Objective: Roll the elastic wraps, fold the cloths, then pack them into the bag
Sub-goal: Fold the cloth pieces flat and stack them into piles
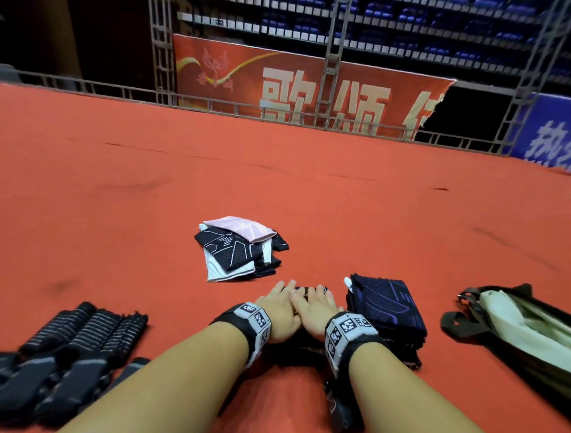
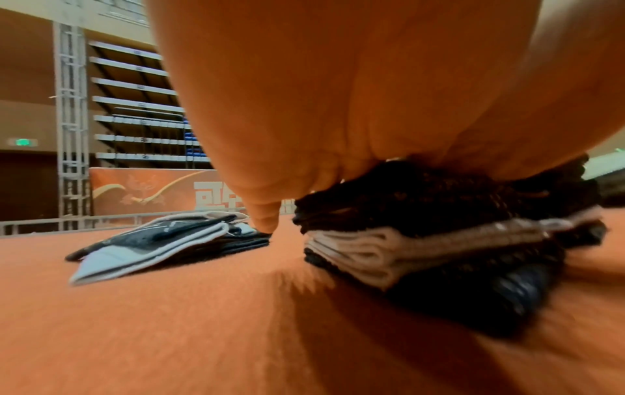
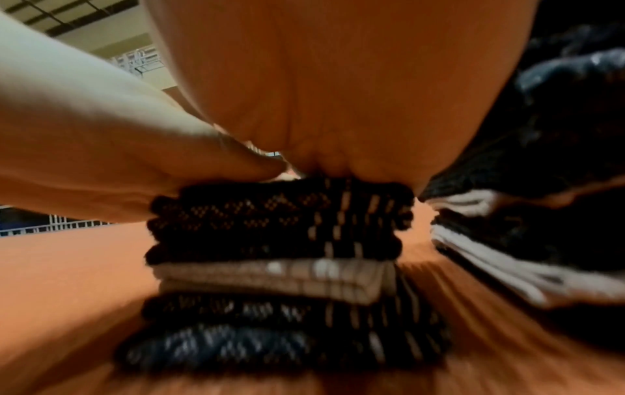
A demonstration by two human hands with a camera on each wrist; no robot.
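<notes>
Both hands flat and side by side now: the left hand [image 1: 279, 308] and right hand [image 1: 316, 309] press palms-down, fingers straight and touching, onto a small pile of folded cloths [image 3: 277, 240] on the red carpet [image 1: 149, 195]. Nothing gripped, just pressing.

From the head camera that pile is almost hidden; only a dark edge peeks out past the fingertips. The right wrist view opens it up: stacked knit layers, black with dotted pale stitching, a beige band through the middle, a blurred blue-grey layer at the bottom. The left wrist view shows the same soft rounded fold edges under the palm, and one finger [image 2: 265, 221] pointing down past the pile's side.

Just right of the right hand's fingers sits a taller, squared stack of dark cloths [image 1: 386, 313] with purple line print. Beyond the fingertips lies a loose heap of unfolded cloths [image 1: 241, 250], pink, white and black. Far left, ribbed black elastic wraps [image 1: 79, 335], rolled, lie in a row. Far right, the bag [image 1: 516, 334], dark with pale lining, lies slumped open.
</notes>
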